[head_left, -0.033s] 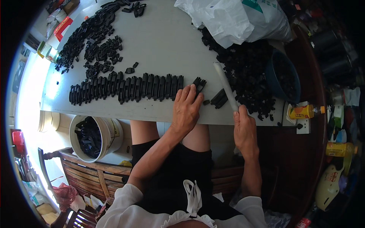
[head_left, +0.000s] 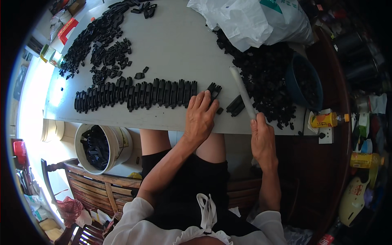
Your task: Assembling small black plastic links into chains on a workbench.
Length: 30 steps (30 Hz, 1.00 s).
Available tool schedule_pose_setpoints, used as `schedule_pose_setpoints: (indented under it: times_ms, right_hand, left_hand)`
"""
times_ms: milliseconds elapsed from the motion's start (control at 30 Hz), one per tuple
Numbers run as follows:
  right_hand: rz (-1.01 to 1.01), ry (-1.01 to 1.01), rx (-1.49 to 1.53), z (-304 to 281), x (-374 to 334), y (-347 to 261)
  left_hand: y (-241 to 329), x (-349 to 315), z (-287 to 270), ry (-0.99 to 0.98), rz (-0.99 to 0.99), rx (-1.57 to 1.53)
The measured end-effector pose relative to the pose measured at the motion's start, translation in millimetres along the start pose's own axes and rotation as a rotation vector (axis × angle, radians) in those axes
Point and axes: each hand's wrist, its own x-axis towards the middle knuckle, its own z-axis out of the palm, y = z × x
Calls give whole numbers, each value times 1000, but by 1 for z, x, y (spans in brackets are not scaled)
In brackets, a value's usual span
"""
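Note:
My left hand [head_left: 199, 116] rests on the table's near part, its fingers closed on a black plastic clip-like part [head_left: 214, 88] with pronged ends. In my right hand [head_left: 262, 139] is a whitish rod [head_left: 243, 92], gripped at its near end and slanting away to the left. Left of my left hand stands a long row of similar black parts [head_left: 161, 93], side by side. Between my hands lie a small black piece [head_left: 219, 110] and a couple of black parts [head_left: 235, 106] next to the rod.
A heap of small black pieces [head_left: 267, 77] covers the table's right side, with a blue bowl [head_left: 292, 81] and white plastic bag [head_left: 245, 24] beside it. More black parts [head_left: 108, 53] lie far left. Below the table edge is a white bucket [head_left: 118, 149]; a yellow-labelled bottle [head_left: 326, 120] stands right.
The small black piece near my left fingertips has shifted slightly to the left. Both hands look unmoved.

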Motion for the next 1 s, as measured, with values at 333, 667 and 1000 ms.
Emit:
schedule_pose_setpoints:
  times_ms: [333,667,1000]
  right_hand:
    - [83,-114,7,-2,-5,4]
    - [50,-88,80,9,-24,20]
    - [83,-91,108,14,-27,31]
  left_hand:
    - [4,3,-7,158,1,46]
    - [9,-10,-8,-61,23,-55]
    - [10,17,-7,45,-38,17]
